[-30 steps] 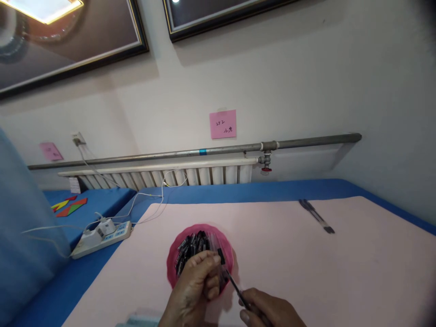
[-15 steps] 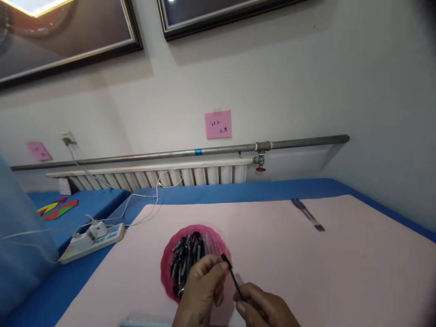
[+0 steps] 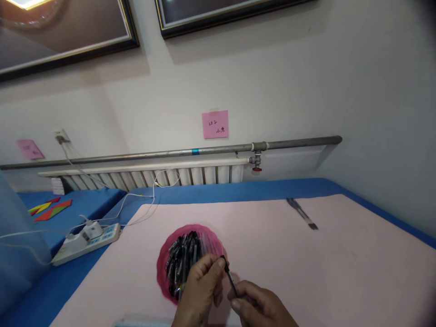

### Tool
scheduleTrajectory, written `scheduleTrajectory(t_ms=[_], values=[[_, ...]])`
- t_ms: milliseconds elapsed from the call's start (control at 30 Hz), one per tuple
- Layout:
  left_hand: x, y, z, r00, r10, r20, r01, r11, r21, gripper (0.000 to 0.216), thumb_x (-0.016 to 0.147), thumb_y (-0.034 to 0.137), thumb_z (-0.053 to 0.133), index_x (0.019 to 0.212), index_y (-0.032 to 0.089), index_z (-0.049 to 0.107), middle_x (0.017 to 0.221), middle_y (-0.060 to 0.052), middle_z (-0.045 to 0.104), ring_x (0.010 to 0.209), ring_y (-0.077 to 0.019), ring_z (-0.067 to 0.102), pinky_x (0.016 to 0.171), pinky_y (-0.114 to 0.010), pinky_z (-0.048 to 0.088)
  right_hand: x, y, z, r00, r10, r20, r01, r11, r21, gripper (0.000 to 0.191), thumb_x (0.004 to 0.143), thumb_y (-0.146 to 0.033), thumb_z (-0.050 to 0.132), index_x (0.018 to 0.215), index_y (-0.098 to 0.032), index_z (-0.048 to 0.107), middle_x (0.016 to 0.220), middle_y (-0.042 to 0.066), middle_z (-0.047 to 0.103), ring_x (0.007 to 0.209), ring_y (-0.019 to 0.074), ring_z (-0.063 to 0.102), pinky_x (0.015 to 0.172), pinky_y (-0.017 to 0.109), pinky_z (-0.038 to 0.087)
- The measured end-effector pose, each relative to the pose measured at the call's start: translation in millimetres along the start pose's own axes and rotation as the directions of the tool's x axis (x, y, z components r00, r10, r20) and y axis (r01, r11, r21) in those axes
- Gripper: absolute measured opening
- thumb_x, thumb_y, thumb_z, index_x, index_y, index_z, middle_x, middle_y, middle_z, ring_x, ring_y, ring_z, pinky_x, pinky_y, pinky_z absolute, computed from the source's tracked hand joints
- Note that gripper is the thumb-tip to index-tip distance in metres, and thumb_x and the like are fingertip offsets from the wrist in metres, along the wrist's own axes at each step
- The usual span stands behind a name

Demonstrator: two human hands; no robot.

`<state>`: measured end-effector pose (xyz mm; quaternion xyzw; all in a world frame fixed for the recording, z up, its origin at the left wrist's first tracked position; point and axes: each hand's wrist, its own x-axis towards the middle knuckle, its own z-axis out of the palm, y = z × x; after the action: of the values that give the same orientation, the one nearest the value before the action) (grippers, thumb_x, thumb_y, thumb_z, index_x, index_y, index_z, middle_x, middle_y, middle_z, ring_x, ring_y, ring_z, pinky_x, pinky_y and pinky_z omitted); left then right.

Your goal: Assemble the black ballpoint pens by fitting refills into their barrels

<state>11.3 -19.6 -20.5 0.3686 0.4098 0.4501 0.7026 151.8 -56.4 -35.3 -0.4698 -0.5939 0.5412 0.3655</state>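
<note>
A round pink bowl (image 3: 163, 272) full of several black pen parts (image 3: 180, 256) sits on the pale pink mat (image 3: 306, 272), low in the head view. My left hand (image 3: 200, 293) hovers over the bowl's near right side, its thumb and fingers pinched on the black cap end of a thin black pen (image 3: 230, 280). My right hand (image 3: 260, 309) grips the lower end of that same pen at the bottom edge. The pen slants up to the left between both hands.
Two finished black pens (image 3: 301, 212) lie at the mat's far right. A white power strip (image 3: 86, 236) with plugs and cables rests on the blue table at left. Coloured flat shapes (image 3: 51, 208) lie further left. A radiator (image 3: 150, 177) and pipe run along the wall.
The view has drifted, so everything sits further left. My hands have come closer together on the pen, and the left fingers have closed onto its cap end.
</note>
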Motion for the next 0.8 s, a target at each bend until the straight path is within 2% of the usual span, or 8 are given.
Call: scheduleTrajectory(t_ms=[133, 300, 467, 633, 700, 800], values=[[1.9, -3.6, 1.1, 1.0, -0.016, -0.014, 0.016, 0.999, 0.03, 0.043, 0.063, 0.054, 0.068, 0.064, 0.02, 0.043, 0.038, 0.014, 0.028, 0.033, -0.0015, 0.016, 0.035, -0.019, 0.009, 5.9, 11.7, -0.5, 0.999, 0.02, -0.042, -0.013, 0.984, 0.177, 0.025, 0.071, -0.045, 0.058, 0.077, -0.023, 0.05, 0.055, -0.009, 0.041, 0.051, 0.0097, 0.037, 0.05, 0.022, 0.031], [2.2, -6.5, 1.4, 1.0, -0.024, 0.011, 0.023, 0.998, 0.059, 0.045, 0.061, 0.058, 0.067, 0.065, 0.02, 0.043, 0.037, 0.014, 0.029, 0.031, -0.0017, 0.018, 0.034, -0.019, 0.01, 6.7, 11.1, -7.4, 0.992, 0.036, -0.124, -0.015, 0.986, 0.165, 0.03, 0.067, -0.044, 0.065, 0.078, -0.024, 0.046, 0.054, -0.01, 0.042, 0.049, 0.0085, 0.037, 0.048, 0.021, 0.029], [0.9, -8.9, 3.8, 1.0, -0.01, 0.027, 0.008, 0.996, 0.089, 0.047, 0.06, 0.06, 0.067, 0.063, 0.021, 0.042, 0.036, 0.014, 0.028, 0.029, -0.0013, 0.017, 0.034, -0.019, 0.01, 4.3, 7.7, -9.1, 0.99, 0.059, -0.13, -0.035, 0.983, 0.18, 0.033, 0.067, -0.046, 0.066, 0.076, -0.024, 0.044, 0.053, -0.011, 0.042, 0.045, 0.0073, 0.036, 0.046, 0.021, 0.027], [0.3, -8.3, 6.3, 0.999, -0.033, 0.034, 0.03, 0.997, 0.069, 0.047, 0.058, 0.059, 0.069, 0.06, 0.02, 0.043, 0.035, 0.014, 0.029, 0.028, -0.0009, 0.017, 0.031, -0.017, 0.013, 6.9, 6.9, -7.1, 0.989, 0.028, -0.145, 0.01, 0.967, 0.253, 0.026, 0.066, -0.038, 0.066, 0.077, -0.023, 0.047, 0.05, -0.012, 0.039, 0.043, 0.0064, 0.029, 0.044, 0.021, 0.022], [-0.4, -4.5, 5.6, 0.998, -0.054, 0.03, 0.054, 0.999, -0.004, 0.044, 0.058, 0.054, 0.072, 0.064, 0.017, 0.049, 0.039, 0.012, 0.036, 0.03, -0.0009, 0.023, 0.031, -0.016, 0.018, 7.6, 1.2, -9.2, 0.986, 0.041, -0.162, -0.009, 0.981, 0.195, 0.018, 0.069, -0.035, 0.062, 0.075, -0.022, 0.051, 0.051, -0.01, 0.041, 0.045, 0.007, 0.031, 0.044, 0.021, 0.022], [-2.9, 6.7, 0.9, 0.998, -0.032, -0.053, 0.022, 0.983, -0.184, 0.037, 0.064, 0.043, 0.072, 0.082, 0.012, 0.06, 0.057, 0.002, 0.058, 0.042, -0.0051, 0.047, 0.04, -0.017, 0.038, 4.7, -11.3, -14.6, 0.983, 0.065, -0.17, -0.052, 0.995, 0.082, 0.017, 0.077, -0.037, 0.052, 0.075, -0.021, 0.055, 0.053, -0.008, 0.043, 0.044, 0.0076, 0.032, 0.044, 0.022, 0.024]])
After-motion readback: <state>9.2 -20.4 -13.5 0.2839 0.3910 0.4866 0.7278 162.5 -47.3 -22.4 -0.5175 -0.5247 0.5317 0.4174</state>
